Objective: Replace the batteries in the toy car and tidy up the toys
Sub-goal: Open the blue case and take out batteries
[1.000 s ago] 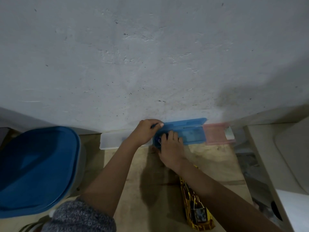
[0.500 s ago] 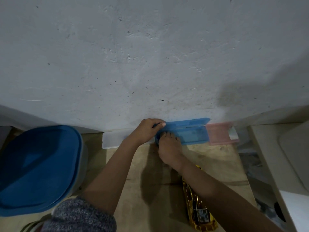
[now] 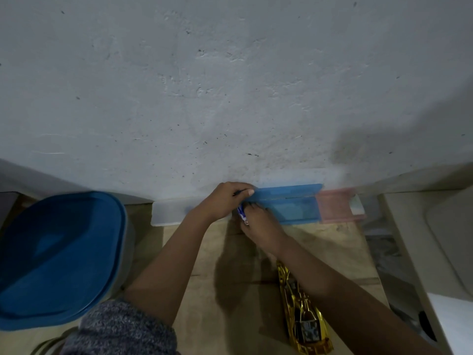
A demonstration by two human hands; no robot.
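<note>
Left hand: at the far edge of the bench, by the wall; fingers pinched on the raised lid of the blue case at its left end, thumb on top.
Right hand: just beside the left one, touching it or nearly so; fingers curled down into the left end of the case, closed round a small blue-and-white item with a metal end, which looks like a battery, though it is too small to be sure.
Hands together: side by side at the case's left corner, both clamped, one on the lid, one on the small item.
Case: open, lid tilted up against the wall, tray lying flat on the bench.
Pink case: touching the blue case's right end, blurred.
Clear box: left of the hands, against the wall.
Car: gold toy, lying on the bench near the camera, under the right forearm and well apart from both hands; a dark compartment shows in its near end.
Bench: pale wood, shadowed below the hands.
Blue lid: on a large tub at far left.
Sleeve: grey knit, pushed up the left arm.
</note>
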